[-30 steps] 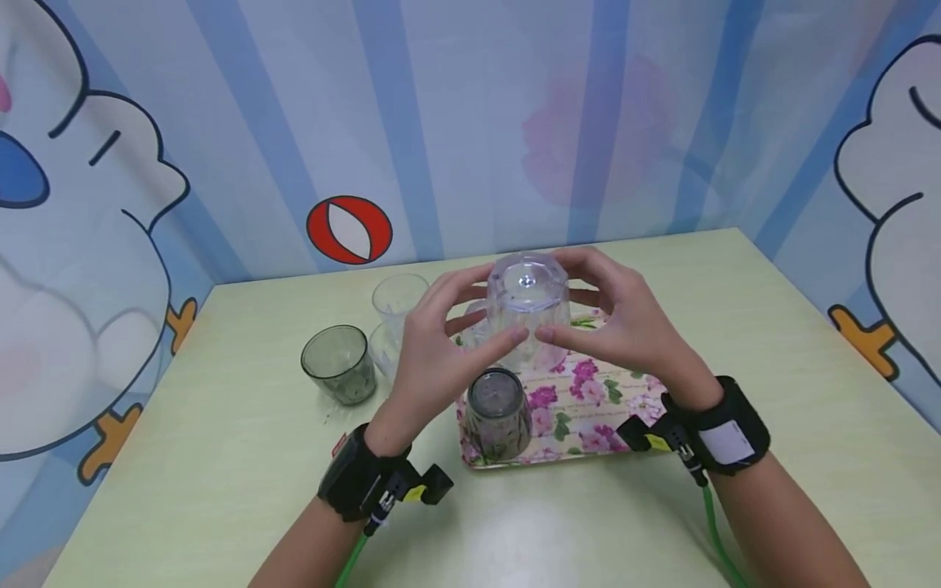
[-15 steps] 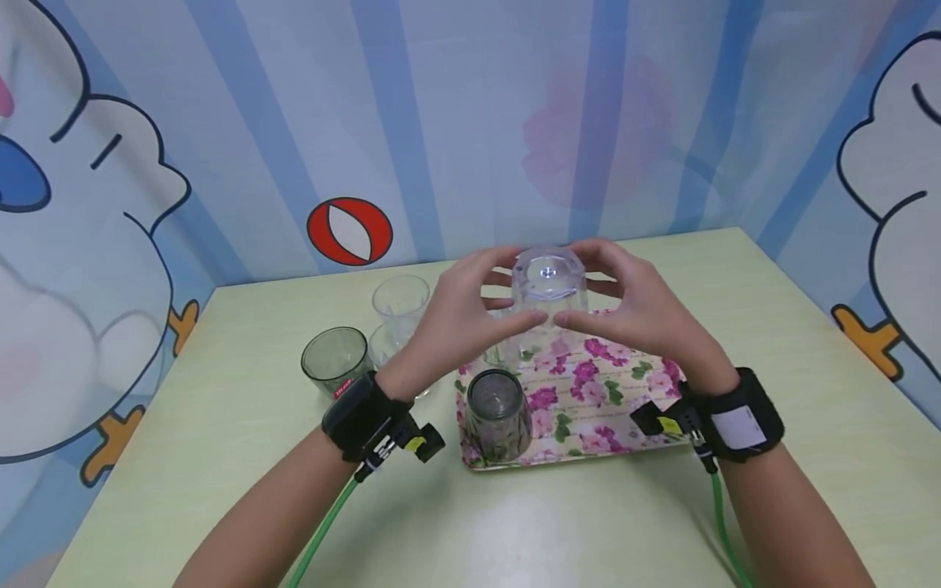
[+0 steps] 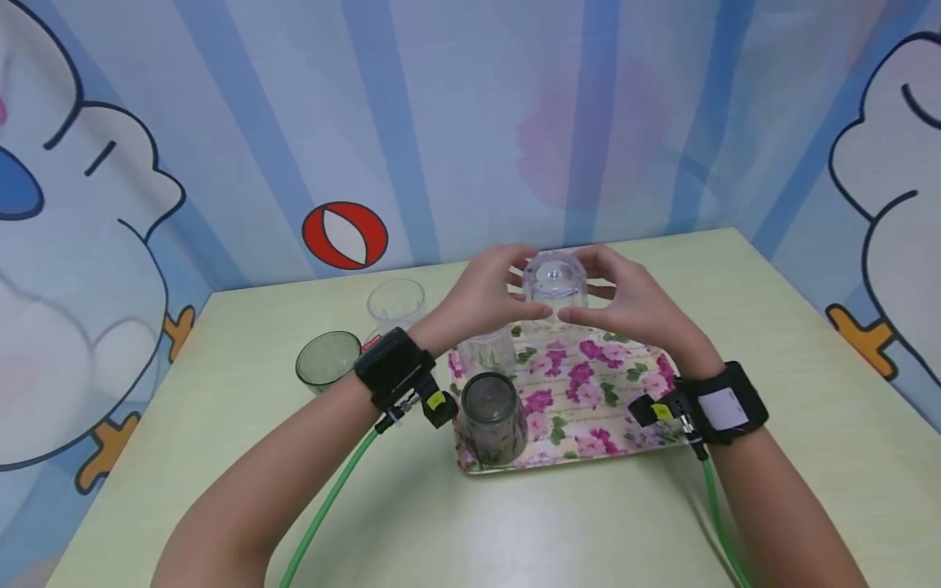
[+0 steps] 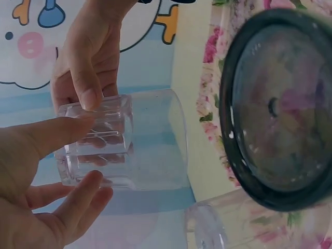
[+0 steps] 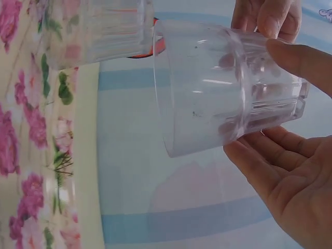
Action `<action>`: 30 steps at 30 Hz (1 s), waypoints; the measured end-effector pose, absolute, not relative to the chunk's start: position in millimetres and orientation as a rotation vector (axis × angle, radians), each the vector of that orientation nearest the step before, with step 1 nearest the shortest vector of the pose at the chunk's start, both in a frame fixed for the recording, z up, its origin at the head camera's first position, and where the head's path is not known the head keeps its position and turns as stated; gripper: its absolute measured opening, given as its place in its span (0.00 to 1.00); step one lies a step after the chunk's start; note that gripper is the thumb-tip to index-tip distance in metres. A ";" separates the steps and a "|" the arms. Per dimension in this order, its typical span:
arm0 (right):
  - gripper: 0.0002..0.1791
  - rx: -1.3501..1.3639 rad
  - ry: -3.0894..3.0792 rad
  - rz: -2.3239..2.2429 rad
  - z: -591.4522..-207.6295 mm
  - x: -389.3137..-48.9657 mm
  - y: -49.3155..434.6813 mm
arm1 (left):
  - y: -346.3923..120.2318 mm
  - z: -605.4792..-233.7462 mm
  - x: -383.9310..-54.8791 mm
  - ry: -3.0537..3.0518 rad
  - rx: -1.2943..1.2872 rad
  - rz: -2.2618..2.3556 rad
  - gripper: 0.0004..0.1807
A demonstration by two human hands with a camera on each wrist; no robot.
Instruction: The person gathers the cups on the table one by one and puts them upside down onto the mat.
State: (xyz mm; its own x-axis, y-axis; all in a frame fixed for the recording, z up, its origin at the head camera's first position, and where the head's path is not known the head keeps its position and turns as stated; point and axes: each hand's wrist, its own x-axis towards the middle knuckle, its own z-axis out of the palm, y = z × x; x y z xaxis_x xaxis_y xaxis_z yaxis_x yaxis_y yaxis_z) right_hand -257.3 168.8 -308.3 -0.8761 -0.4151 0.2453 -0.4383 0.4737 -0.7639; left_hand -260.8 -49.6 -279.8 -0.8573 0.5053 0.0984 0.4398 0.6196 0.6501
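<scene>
A clear glass [image 3: 555, 282] is held upside down above the back of a flowered tray [image 3: 581, 400]. My left hand [image 3: 485, 290] grips it from the left and my right hand [image 3: 625, 298] from the right, thumbs at the near side. In the right wrist view the rim of this clear glass [image 5: 166, 93] is apart from the tray. On the tray's left side, a dark smoky glass [image 3: 494, 420] stands upside down at the front. Behind it is another clear glass [image 3: 488, 353], also upside down and partly covered by the left hand.
Left of the tray, an upright green-tinted glass [image 3: 327, 359] stands on the pale table [image 3: 559, 531], partly covered by the left wrist strap. An upright clear glass [image 3: 397, 300] is behind it. A printed cloth wall [image 3: 485, 122] rises at the table's back edge.
Both hands have carried the clear glass to the right and slightly away, over the back of the tray. The left forearm has swung right and now covers part of the green-tinted glass.
</scene>
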 end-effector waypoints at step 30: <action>0.35 0.667 -2.834 1.448 -360.5 -292.8 165.6 | -28.4 -304.7 -295.5 2.787 0.679 0.566 0.36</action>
